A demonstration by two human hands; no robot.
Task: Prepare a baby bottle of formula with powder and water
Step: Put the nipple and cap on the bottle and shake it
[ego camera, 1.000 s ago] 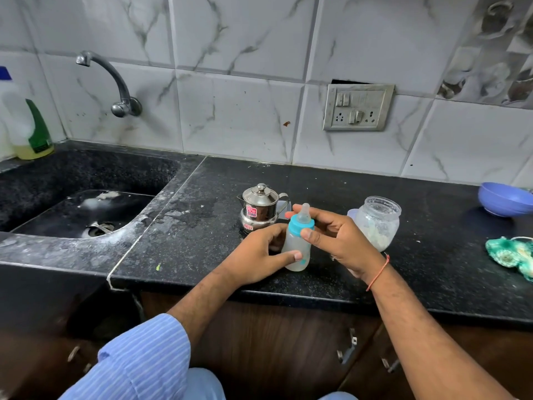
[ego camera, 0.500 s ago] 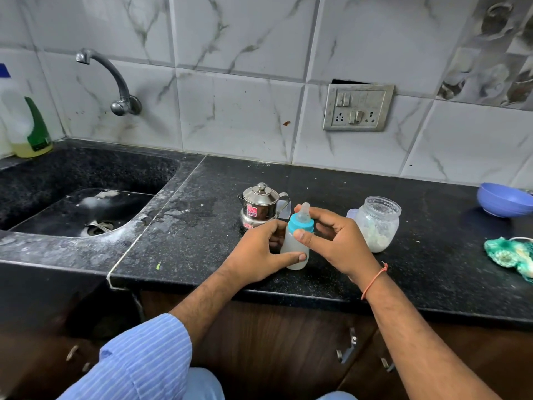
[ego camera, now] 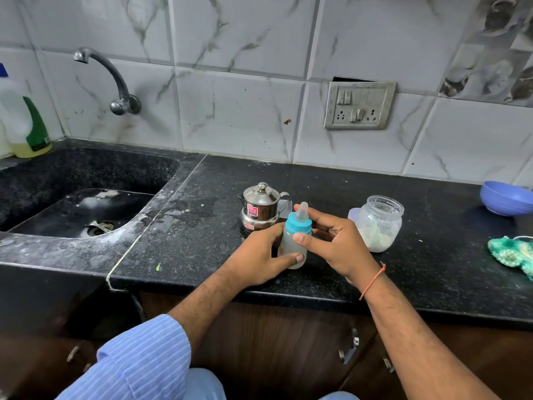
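Note:
A small baby bottle (ego camera: 290,246) with cloudy contents, a blue collar and a clear teat stands upright on the black counter (ego camera: 202,243). My left hand (ego camera: 259,259) grips its lower body, thumb across the front. My right hand (ego camera: 334,243) holds the blue collar, thumb in front and fingers behind it. Just behind the bottle stands a small steel pot (ego camera: 261,207) with its lid on. To the right is an open glass jar (ego camera: 377,223) with white powder in its bottom; a lid lies partly hidden behind the jar.
A black sink (ego camera: 78,209) with a wall tap (ego camera: 115,82) lies to the left, with a detergent bottle (ego camera: 26,122) at its far corner. A blue bowl (ego camera: 504,197) and a green cloth (ego camera: 513,255) sit at the right edge. A socket panel (ego camera: 359,105) is on the tiled wall.
My right thumb has shifted slightly round the blue collar while my left hand keeps the bottle in place. The bottle stays on the same spot.

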